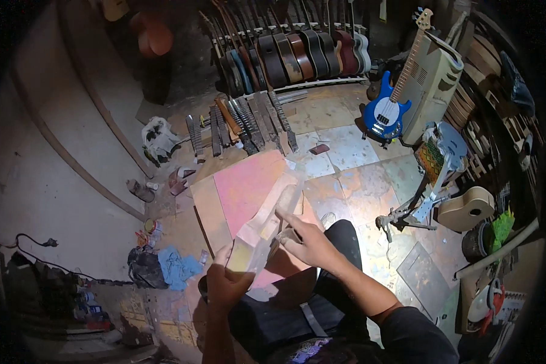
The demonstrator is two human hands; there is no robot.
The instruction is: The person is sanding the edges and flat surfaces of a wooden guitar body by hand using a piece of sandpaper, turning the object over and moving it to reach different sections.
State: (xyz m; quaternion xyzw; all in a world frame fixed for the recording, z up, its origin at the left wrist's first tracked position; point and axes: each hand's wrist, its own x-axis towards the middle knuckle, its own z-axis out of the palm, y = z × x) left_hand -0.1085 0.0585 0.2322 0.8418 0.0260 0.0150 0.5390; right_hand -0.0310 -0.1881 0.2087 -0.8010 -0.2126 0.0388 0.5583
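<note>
A long, pale piece, shaped like a guitar neck with a yellowish patch at its lower end, slants over my lap. My left hand grips that lower end, thumb along it. My right hand is on the piece's right side, index finger stretched along it and the other fingers curled; what lies under those fingers is partly hidden. Beneath both hands are pink and tan boards, resting at my black-trousered legs.
Guitar necks lie ahead, before racked guitars. A blue bass leans upright at right, near an unfinished guitar and a metal stand. Cloths lie left beside a pale wall. A grey panel is at right.
</note>
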